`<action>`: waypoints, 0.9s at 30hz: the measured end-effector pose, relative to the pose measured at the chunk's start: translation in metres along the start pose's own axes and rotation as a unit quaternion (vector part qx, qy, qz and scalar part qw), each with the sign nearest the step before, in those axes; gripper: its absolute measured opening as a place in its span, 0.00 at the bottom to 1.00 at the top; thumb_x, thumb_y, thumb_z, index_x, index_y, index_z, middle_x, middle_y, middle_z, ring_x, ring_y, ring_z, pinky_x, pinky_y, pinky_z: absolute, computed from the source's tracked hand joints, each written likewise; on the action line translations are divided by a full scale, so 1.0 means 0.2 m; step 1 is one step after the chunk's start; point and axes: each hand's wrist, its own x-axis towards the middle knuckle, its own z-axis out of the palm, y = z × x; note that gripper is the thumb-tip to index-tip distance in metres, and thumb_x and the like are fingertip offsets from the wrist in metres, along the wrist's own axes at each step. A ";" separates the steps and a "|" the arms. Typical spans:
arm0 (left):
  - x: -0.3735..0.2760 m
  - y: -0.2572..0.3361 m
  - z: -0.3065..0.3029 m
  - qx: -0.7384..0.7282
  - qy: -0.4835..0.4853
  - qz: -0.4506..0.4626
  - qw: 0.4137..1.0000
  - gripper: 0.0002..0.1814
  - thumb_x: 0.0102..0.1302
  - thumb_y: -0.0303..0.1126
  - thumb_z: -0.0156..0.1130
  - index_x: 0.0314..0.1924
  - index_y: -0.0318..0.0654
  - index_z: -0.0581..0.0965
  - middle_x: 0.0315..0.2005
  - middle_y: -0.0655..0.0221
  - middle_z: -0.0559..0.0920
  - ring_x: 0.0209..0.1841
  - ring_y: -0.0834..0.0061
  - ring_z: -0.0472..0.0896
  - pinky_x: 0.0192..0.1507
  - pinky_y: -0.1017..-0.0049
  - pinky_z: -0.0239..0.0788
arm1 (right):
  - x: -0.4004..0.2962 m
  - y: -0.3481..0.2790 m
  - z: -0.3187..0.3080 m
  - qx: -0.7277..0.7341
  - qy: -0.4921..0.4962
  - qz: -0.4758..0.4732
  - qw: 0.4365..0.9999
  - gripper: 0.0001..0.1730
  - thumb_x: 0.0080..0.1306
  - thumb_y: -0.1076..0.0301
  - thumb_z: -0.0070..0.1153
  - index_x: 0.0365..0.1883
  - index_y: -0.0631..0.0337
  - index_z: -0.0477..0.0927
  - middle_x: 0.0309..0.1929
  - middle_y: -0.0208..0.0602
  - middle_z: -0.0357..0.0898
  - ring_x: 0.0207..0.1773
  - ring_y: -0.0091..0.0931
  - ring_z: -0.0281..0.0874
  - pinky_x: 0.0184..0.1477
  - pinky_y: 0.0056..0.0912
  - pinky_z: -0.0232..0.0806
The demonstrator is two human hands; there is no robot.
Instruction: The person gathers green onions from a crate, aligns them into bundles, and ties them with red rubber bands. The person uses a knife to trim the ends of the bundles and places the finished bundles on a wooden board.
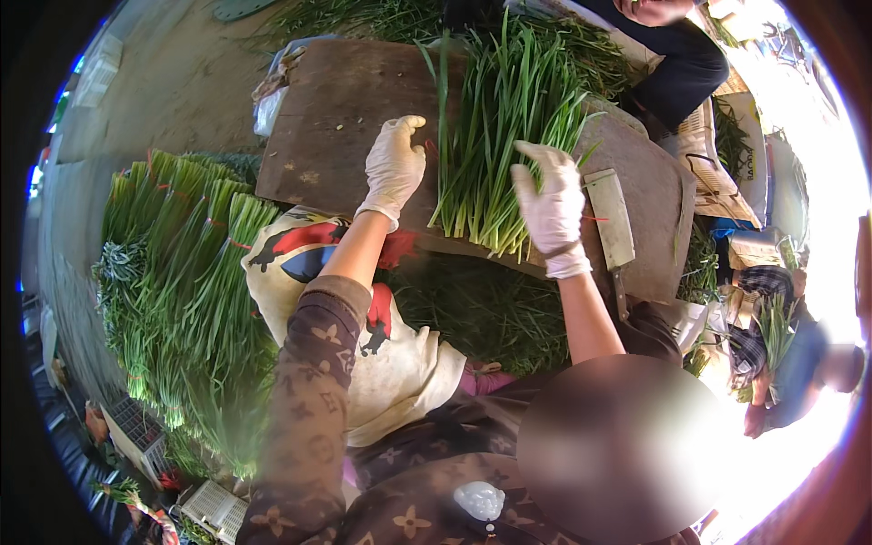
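A loose spread of long green leaves, apparently garlic chives (504, 157), lies across a wooden board (340, 116), its pale cut ends at the near edge. My left hand (397, 163), in a whitish glove, hovers over the board left of the leaves. Its index finger and thumb stand apart with nothing visible between them. My right hand (550, 197), gloved alike, is at the right side of the leaves, fingers spread; whether it touches them is unclear. Right of that hand, a cleaver (611, 221) with a wide, stained blade rests on a grey slab (640, 184), handle towards me.
Chive bundles with red ties (197, 225) are heaped at left. Loose leaves (484, 306) lie below the board's near edge. A printed cloth (402, 368) covers my lap. Another person's dark sleeve (674, 68) reaches in at the far right, near a woven basket (708, 163). More people (776, 340) are at right.
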 end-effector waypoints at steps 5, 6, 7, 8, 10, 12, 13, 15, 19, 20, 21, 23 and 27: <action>0.00 0.04 0.00 0.065 -0.075 0.063 0.993 0.15 0.57 0.29 0.72 0.47 0.47 0.87 0.49 0.60 0.81 0.55 0.55 0.79 0.58 0.60 0.72 | 0.05 -0.19 0.32 -0.128 -0.187 -0.216 0.950 0.20 0.60 0.57 0.67 0.49 0.51 0.86 0.61 0.40 0.78 0.70 0.42 0.69 0.72 0.61 0.58; -0.01 0.05 -0.02 0.089 -0.084 0.062 0.991 0.12 0.56 0.31 0.72 0.42 0.48 0.88 0.45 0.60 0.82 0.53 0.54 0.79 0.55 0.60 0.74 | 0.06 -0.17 0.35 -0.167 -0.213 -0.195 0.943 0.21 0.60 0.54 0.67 0.50 0.49 0.86 0.64 0.41 0.76 0.72 0.44 0.66 0.73 0.65 0.55; -0.01 0.03 -0.02 0.109 -0.078 0.082 0.987 0.09 0.57 0.32 0.72 0.39 0.48 0.89 0.42 0.63 0.83 0.50 0.55 0.81 0.52 0.59 0.75 | 0.07 -0.15 0.35 -0.205 -0.239 -0.173 0.933 0.22 0.60 0.52 0.67 0.51 0.48 0.87 0.66 0.43 0.74 0.75 0.45 0.63 0.74 0.69 0.51; 0.00 0.02 -0.03 0.118 -0.079 0.088 0.986 0.07 0.57 0.32 0.72 0.37 0.47 0.88 0.41 0.64 0.83 0.48 0.55 0.81 0.51 0.59 0.75 | 0.07 -0.12 0.35 -0.183 -0.279 -0.105 0.937 0.23 0.61 0.49 0.66 0.52 0.47 0.86 0.69 0.44 0.73 0.77 0.47 0.60 0.77 0.69 0.47; -0.01 -0.01 -0.04 0.142 -0.068 0.105 0.982 0.05 0.56 0.31 0.71 0.35 0.47 0.88 0.40 0.65 0.84 0.46 0.56 0.82 0.50 0.59 0.75 | 0.05 -0.12 0.34 -0.168 -0.251 -0.131 0.944 0.27 0.60 0.46 0.67 0.56 0.45 0.85 0.71 0.45 0.70 0.78 0.47 0.58 0.77 0.69 0.45; -0.02 -0.02 -0.05 0.167 -0.051 0.136 0.975 0.04 0.56 0.31 0.71 0.34 0.47 0.88 0.39 0.66 0.84 0.46 0.57 0.82 0.49 0.59 0.75 | 0.03 -0.14 0.35 -0.161 -0.229 -0.169 0.945 0.31 0.61 0.43 0.66 0.61 0.42 0.84 0.74 0.46 0.68 0.79 0.48 0.57 0.78 0.69 0.44; -0.03 -0.01 -0.06 0.170 -0.051 0.134 0.975 0.04 0.56 0.32 0.71 0.33 0.47 0.88 0.39 0.66 0.84 0.46 0.57 0.82 0.49 0.60 0.75 | 0.03 -0.15 0.34 -0.182 -0.275 -0.167 0.929 0.30 0.62 0.42 0.65 0.60 0.43 0.84 0.75 0.46 0.67 0.80 0.48 0.56 0.78 0.70 0.43; -0.03 0.00 -0.08 0.178 -0.049 0.134 0.973 0.04 0.56 0.32 0.71 0.33 0.48 0.88 0.39 0.66 0.84 0.46 0.58 0.82 0.48 0.60 0.75 | 0.04 -0.16 0.33 -0.210 -0.325 -0.122 0.914 0.28 0.63 0.43 0.64 0.58 0.45 0.84 0.76 0.47 0.67 0.81 0.49 0.55 0.79 0.71 0.41; -0.02 0.01 -0.09 0.183 -0.092 0.094 0.974 0.08 0.55 0.34 0.74 0.36 0.48 0.88 0.45 0.65 0.84 0.50 0.57 0.82 0.53 0.61 0.75 | 0.03 -0.15 0.27 -0.252 -0.311 -0.068 0.914 0.27 0.64 0.45 0.62 0.55 0.51 0.84 0.75 0.47 0.67 0.81 0.50 0.54 0.78 0.72 0.40; -0.03 0.03 -0.09 0.179 -0.090 0.097 0.975 0.12 0.54 0.35 0.76 0.40 0.48 0.88 0.48 0.65 0.84 0.52 0.57 0.81 0.55 0.61 0.74 | 0.03 -0.16 0.25 -0.255 -0.310 -0.073 0.913 0.27 0.64 0.45 0.63 0.55 0.51 0.84 0.75 0.48 0.67 0.81 0.50 0.54 0.79 0.72 0.39; -0.03 0.05 -0.08 0.175 -0.090 0.104 0.975 0.16 0.53 0.35 0.77 0.44 0.48 0.87 0.50 0.64 0.83 0.54 0.56 0.81 0.57 0.61 0.74 | 0.02 -0.17 0.23 -0.260 -0.307 -0.074 0.913 0.27 0.64 0.45 0.63 0.55 0.51 0.84 0.75 0.48 0.67 0.81 0.50 0.54 0.79 0.72 0.39; -0.02 0.00 -0.08 0.157 -0.041 0.110 0.981 0.25 0.53 0.36 0.78 0.53 0.48 0.84 0.57 0.61 0.81 0.60 0.56 0.79 0.63 0.60 0.72 | -0.02 -0.26 0.17 -0.147 -0.192 -0.125 0.962 0.26 0.58 0.50 0.67 0.53 0.51 0.85 0.71 0.45 0.70 0.77 0.47 0.60 0.75 0.64 0.50; 0.07 -0.03 -0.17 0.181 -0.001 0.106 0.978 0.22 0.57 0.37 0.75 0.53 0.50 0.84 0.57 0.61 0.81 0.60 0.56 0.79 0.63 0.58 0.72 | -0.28 -0.72 -0.07 0.388 -0.205 -0.140 0.888 0.14 0.62 0.60 0.65 0.42 0.58 0.87 0.36 0.43 0.85 0.40 0.42 0.82 0.48 0.46 0.75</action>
